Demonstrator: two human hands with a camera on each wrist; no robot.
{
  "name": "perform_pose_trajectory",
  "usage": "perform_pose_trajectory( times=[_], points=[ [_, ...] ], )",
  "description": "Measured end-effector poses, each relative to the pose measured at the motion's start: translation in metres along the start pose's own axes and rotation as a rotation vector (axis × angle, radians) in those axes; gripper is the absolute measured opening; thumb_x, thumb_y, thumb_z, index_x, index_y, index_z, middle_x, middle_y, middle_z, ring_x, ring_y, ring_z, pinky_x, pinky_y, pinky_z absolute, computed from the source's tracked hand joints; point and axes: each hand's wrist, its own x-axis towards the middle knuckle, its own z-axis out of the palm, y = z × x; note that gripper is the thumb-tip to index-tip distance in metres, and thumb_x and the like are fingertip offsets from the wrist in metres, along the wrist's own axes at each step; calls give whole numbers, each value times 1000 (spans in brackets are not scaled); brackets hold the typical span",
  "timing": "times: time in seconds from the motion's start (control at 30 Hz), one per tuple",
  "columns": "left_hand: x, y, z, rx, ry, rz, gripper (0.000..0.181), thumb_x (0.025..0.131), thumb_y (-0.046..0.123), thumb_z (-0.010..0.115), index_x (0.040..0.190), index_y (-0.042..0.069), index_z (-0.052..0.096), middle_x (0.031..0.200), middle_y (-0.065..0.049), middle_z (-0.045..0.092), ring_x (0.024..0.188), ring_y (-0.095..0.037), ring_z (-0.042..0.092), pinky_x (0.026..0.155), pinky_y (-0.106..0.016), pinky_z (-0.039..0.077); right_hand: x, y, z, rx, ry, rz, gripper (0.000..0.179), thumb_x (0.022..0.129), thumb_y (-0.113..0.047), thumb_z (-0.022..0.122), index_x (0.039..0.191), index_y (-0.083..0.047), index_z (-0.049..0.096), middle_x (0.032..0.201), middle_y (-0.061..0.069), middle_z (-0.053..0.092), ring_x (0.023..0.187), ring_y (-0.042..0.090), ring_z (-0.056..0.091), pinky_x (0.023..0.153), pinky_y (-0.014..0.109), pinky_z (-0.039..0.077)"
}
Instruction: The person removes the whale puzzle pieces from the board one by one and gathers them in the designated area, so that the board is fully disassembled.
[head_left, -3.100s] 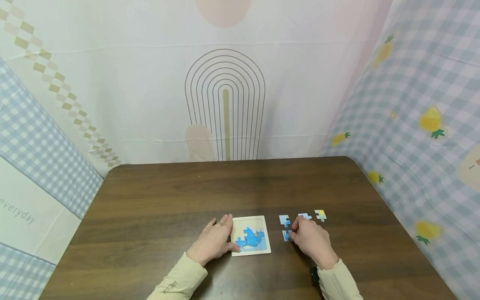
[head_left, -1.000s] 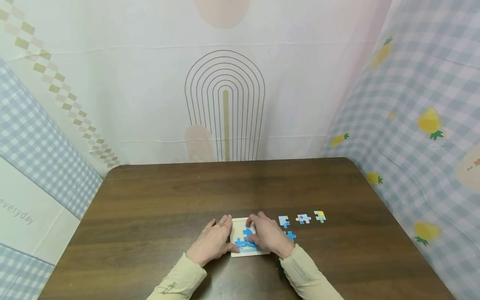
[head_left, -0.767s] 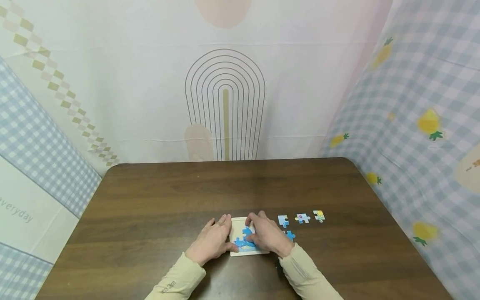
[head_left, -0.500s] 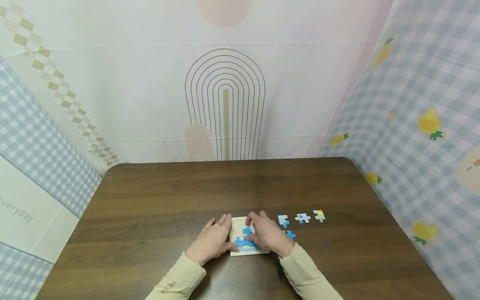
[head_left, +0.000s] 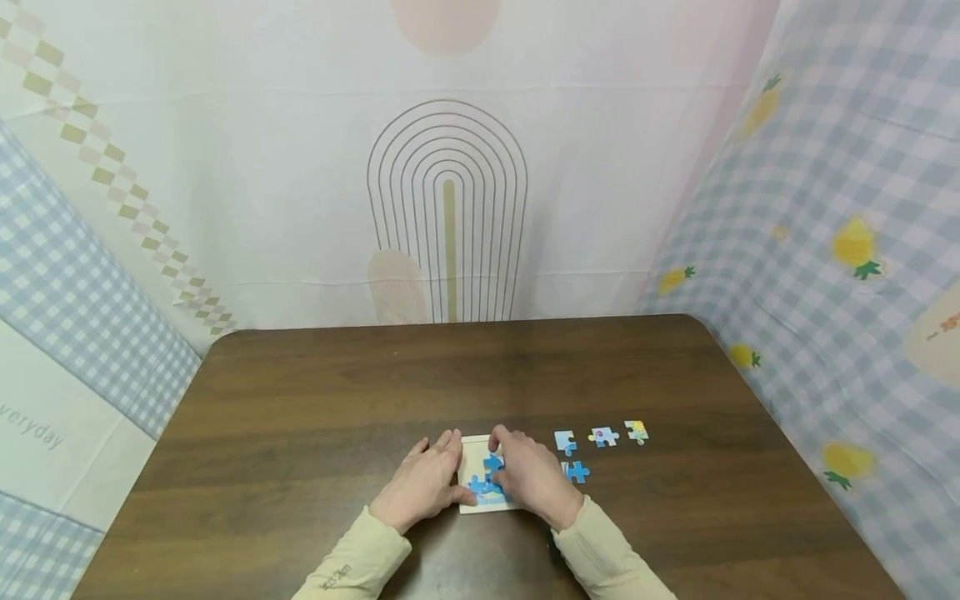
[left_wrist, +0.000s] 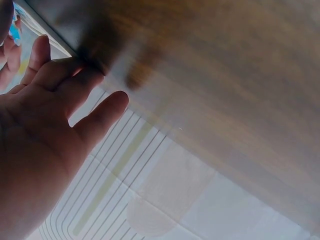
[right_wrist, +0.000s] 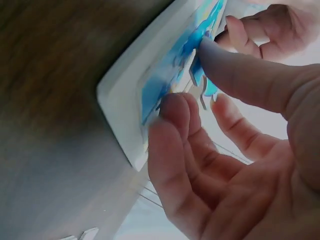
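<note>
A small square puzzle tray with a pale rim lies on the table, its lower part filled with blue picture pieces. My left hand rests along its left side, fingers extended and thumb over the lower left corner. Over the tray's right half is my right hand. In the right wrist view it holds a blue puzzle piece between thumb and a fingertip, tilted above the tray; two other fingers reach down to the tray's surface. The right hand hides much of the tray in the head view.
Right of the tray lie several loose pieces: a light blue piece, a piece with a pink swirl, a yellow-patterned piece and a blue piece. The brown table ends at a cloth-covered wall.
About three seconds ago my right hand was among the loose pieces; it has since moved left over the tray. Over the last second it shifted only slightly. The left hand stays in place.
</note>
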Motion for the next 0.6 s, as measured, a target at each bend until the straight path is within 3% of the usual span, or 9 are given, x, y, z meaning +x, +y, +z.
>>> perform_pose_trajectory(
  times=[0.23, 0.6],
  points=[
    [0, 0, 2, 2, 2, -7, 89, 78, 47, 77, 140, -8, 44, 144, -22, 46, 135, -31, 43, 110, -52, 32, -3, 0, 2, 58, 29, -35, 32, 81, -5, 76, 101, -15, 53, 61, -6, 47, 48, 9, 43, 42, 25, 35],
    [1, -1, 2, -6, 3, -10, 89, 78, 47, 77, 140, -8, 44, 144, -23, 45, 135, -31, 42, 110, -52, 31, -3, 12, 0, 263, 4, -62, 31, 85, -3, 73, 106, -10, 52, 65, -2, 50, 50, 10, 45, 44, 22, 36]
  ],
)
